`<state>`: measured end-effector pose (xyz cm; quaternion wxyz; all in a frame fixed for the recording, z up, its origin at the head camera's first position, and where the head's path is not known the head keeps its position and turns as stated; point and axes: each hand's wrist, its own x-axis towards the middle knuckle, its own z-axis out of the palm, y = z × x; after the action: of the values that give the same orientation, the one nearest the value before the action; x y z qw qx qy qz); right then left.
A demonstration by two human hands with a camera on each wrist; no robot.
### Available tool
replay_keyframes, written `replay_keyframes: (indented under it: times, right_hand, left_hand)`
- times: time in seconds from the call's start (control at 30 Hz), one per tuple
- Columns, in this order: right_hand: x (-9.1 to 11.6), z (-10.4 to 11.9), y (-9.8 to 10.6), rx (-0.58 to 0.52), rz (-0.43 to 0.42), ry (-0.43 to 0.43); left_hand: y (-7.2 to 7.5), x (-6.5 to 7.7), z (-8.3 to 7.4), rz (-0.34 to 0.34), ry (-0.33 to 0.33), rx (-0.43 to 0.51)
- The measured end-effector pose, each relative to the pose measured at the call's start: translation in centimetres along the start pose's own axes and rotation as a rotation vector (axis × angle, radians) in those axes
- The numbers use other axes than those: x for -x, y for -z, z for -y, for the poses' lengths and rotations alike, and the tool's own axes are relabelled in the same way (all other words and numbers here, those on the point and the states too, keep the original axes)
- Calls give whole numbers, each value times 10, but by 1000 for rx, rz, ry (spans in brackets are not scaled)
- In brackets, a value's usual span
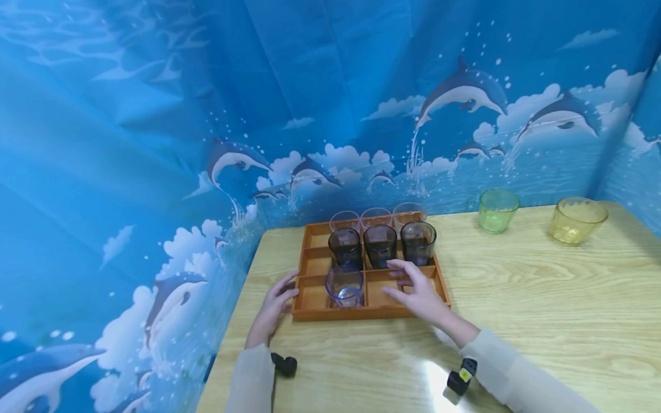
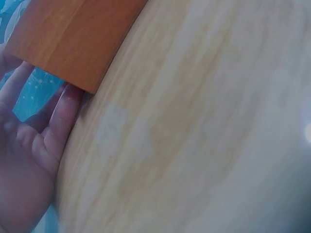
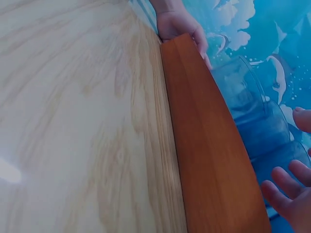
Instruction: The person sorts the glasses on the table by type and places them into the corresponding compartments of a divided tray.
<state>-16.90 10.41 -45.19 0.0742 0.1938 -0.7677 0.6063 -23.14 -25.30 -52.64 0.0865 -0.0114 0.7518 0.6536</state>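
Observation:
A brown wooden tray point(image 1: 356, 314) with divided compartments stands on the table. My left hand point(image 1: 273, 310) rests at its left side; in the left wrist view its fingers point(image 2: 65, 114) lie along the tray's corner. Over the front right compartments hovers my right hand point(image 1: 420, 295), fingers spread and holding nothing, close to the dark cups. A clear blue-rimmed cup point(image 1: 345, 285) sits in the front row. Behind it are a dark cup point(image 1: 345, 248), a second dark cup point(image 1: 380, 246) and a third dark cup point(image 1: 419, 244). Clear pinkish cups point(image 1: 376, 216) fill part of the back row, partly hidden.
On the table's right side stand a green cup point(image 1: 498, 211) and, farther right, a yellow cup point(image 1: 576, 220). A blue dolphin-print curtain point(image 1: 330, 103) hangs right behind the table and along its left side. The wooden table point(image 1: 527, 298) extends to the right of the tray.

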Motion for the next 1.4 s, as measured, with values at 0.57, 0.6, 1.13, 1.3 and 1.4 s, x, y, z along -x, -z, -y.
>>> replay_keyframes:
  times: [0.57,0.6,1.13,1.3,1.4]
  right_hand:
    - [14,-4,33,31,-113,80]
    - [15,-5,35,35,-119,81]
    - [24,-41,71,13,-239,111]
    - [27,-47,82,15,-281,96]
    - [28,-47,88,32,-304,72]
  left_hand:
    - [0,0,1,12,-17,-4]
    - [0,0,1,14,-16,-4]
    - [0,5,-10,32,11,25]
    - [1,0,0,4,-13,-6]
    - [0,0,1,-2,-15,0]
